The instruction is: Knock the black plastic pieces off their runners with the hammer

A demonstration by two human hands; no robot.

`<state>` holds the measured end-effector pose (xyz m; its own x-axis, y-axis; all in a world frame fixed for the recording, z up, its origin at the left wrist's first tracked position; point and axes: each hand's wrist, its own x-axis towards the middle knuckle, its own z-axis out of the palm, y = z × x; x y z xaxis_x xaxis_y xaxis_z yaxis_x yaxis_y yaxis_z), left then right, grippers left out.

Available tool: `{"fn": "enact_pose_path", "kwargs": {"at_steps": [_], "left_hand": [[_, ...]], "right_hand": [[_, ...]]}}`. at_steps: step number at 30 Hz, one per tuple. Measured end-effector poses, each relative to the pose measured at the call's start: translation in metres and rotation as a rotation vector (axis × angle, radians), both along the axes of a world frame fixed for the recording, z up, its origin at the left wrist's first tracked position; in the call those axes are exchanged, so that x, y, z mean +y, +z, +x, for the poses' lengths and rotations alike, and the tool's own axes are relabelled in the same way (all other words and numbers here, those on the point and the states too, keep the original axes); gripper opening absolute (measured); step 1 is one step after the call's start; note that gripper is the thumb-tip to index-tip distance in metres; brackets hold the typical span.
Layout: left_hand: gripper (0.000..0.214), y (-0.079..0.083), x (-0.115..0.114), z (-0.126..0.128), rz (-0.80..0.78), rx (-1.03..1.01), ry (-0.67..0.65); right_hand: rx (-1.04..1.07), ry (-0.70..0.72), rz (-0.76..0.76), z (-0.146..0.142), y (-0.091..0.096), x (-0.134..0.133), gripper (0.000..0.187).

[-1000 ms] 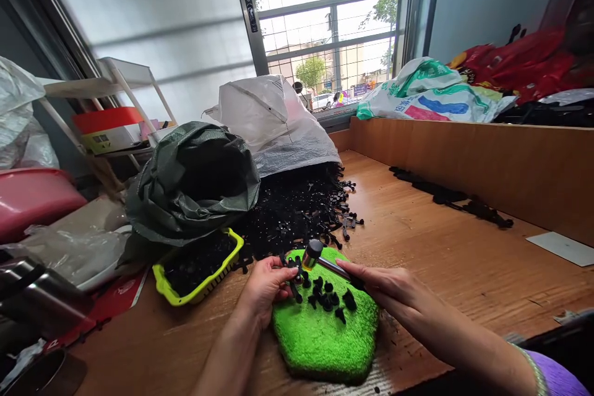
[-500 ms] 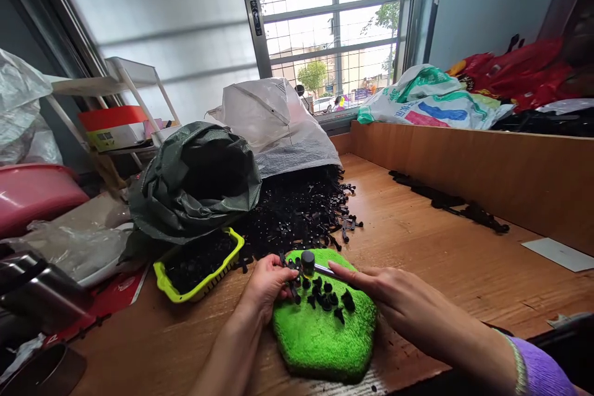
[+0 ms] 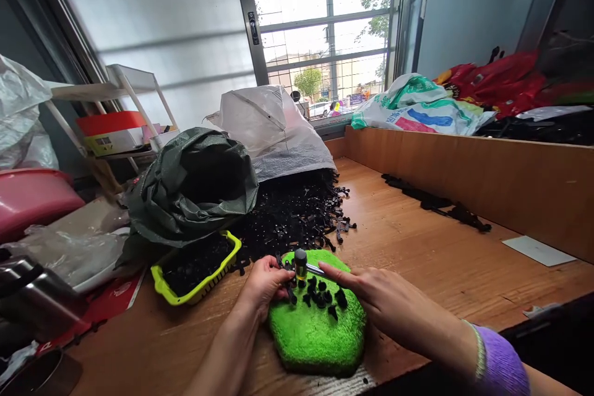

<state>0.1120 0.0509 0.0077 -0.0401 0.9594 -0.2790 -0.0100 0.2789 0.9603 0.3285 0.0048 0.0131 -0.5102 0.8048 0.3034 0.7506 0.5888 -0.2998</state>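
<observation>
A small mallet [image 3: 301, 265] with a black top and a yellowish lower face is held by its metal handle in my right hand [image 3: 359, 288], the index finger stretched along the handle. My left hand [image 3: 266, 284] pinches a black plastic part [image 3: 291, 292] at the left side of the green fuzzy pad [image 3: 320, 343]. The mallet head stands right beside my left fingertips, over the held part; whether they touch I cannot tell. Several small black pieces [image 3: 321, 298] lie loose on the pad, below and right of the mallet head.
A yellow-green basket [image 3: 192, 297] holding black parts stands left of the pad. Behind lies a heap of black parts [image 3: 297, 210], spilling from a white sack [image 3: 278, 130], beside an open dark green sack [image 3: 195, 179]. A wooden board [image 3: 464, 164] edges the table at right.
The view has shifted slightly, so most things appear a little further left. The mallet head sits slightly lower against the part, with its yellowish face showing more. Both hands keep their grips.
</observation>
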Motion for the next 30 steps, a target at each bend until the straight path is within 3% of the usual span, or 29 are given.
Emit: {"fn": "enact_pose_path", "kwargs": {"at_steps": [5,10,18,23,30], "left_hand": [[0.026,0.000,-0.003,-0.002,0.011,-0.031,0.017],[0.026,0.000,-0.003,-0.001,0.002,-0.070,0.026],[0.026,0.001,-0.006,-0.003,0.000,-0.153,0.045],[0.026,0.004,-0.004,-0.006,-0.002,-0.232,0.070],[0.025,0.007,0.014,0.013,0.005,-0.317,0.033]], "right_hand": [[0.030,0.012,-0.026,0.011,0.002,-0.004,0.059],[-0.001,0.023,-0.056,0.018,-0.007,-0.007,0.063],[-0.071,-0.061,-0.057,0.017,-0.010,-0.006,0.064],[0.021,-0.052,-0.068,0.029,-0.010,-0.009,0.065],[0.169,0.035,-0.131,0.033,-0.016,-0.004,0.057]]}}
